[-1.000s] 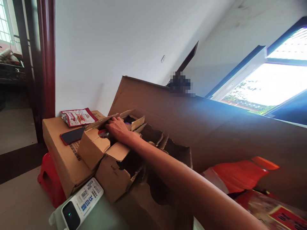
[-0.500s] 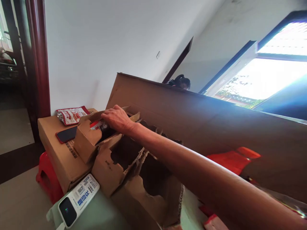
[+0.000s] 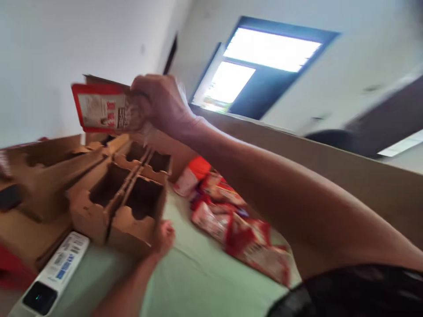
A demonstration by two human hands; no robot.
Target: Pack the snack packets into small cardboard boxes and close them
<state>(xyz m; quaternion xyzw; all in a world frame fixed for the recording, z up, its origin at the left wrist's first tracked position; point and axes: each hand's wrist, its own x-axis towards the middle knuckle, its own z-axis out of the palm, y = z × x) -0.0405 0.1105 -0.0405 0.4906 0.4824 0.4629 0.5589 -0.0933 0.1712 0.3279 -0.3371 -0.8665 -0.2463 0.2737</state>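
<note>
My right hand (image 3: pixel 161 99) is raised above the cardboard boxes, its fingers closed on one end of a red-edged food pouch (image 3: pixel 102 110) with a pale printed label. Beneath it stand two open compartmented cardboard boxes, a left one (image 3: pixel 87 215) and a right one (image 3: pixel 127 229), with dark insides. Low on the right box's outer side is my left hand (image 3: pixel 166 235), blurred; its fingers are too smeared to read. Another open cardboard box (image 3: pixel 53 180) lies further left.
Several red and white packets (image 3: pixel 231 220) lie in a heap on the pale green surface (image 3: pixel 194 281). A tall cardboard panel (image 3: pixel 261 136) runs along the back. At the front left lies a white power bank (image 3: pixel 59 273), near a dark phone (image 3: pixel 9 197).
My right hand has come up out of the left box with the pouch. My left hand has come into view beside the right box. The view has swung right, showing the packet heap.
</note>
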